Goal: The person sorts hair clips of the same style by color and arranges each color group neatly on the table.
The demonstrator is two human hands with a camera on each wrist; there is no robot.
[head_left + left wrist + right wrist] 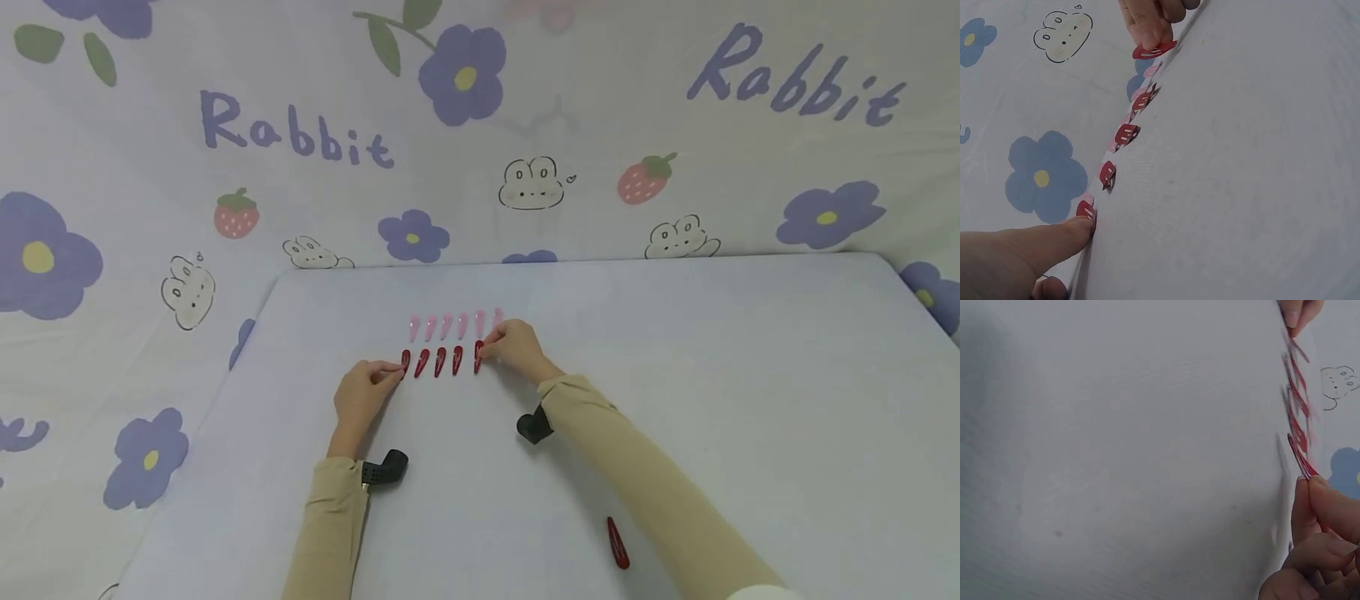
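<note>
My right hand (515, 346) pinches a red snap hair clip (478, 357) between thumb and index finger at the right end of a row of red clips. In the right wrist view this clip (1300, 457) stands tilted, with its shadow beside it. At the row's left end, my left hand (365, 398) has its thumb and finger on another red hair clip (406, 362), partly covering it. Between the hands lie the other red clips (440, 362), side by side and slightly slanted. Just behind runs a row of several pink hair clips (447, 325); the right hand overlaps the rightmost one.
A single red hair clip (618, 543) lies near the front of the white table (750, 400), beside the right sleeve. Behind the table hangs a patterned cloth (322, 67) with flowers and rabbits. A black wrist camera (386, 468) sticks out from the left sleeve.
</note>
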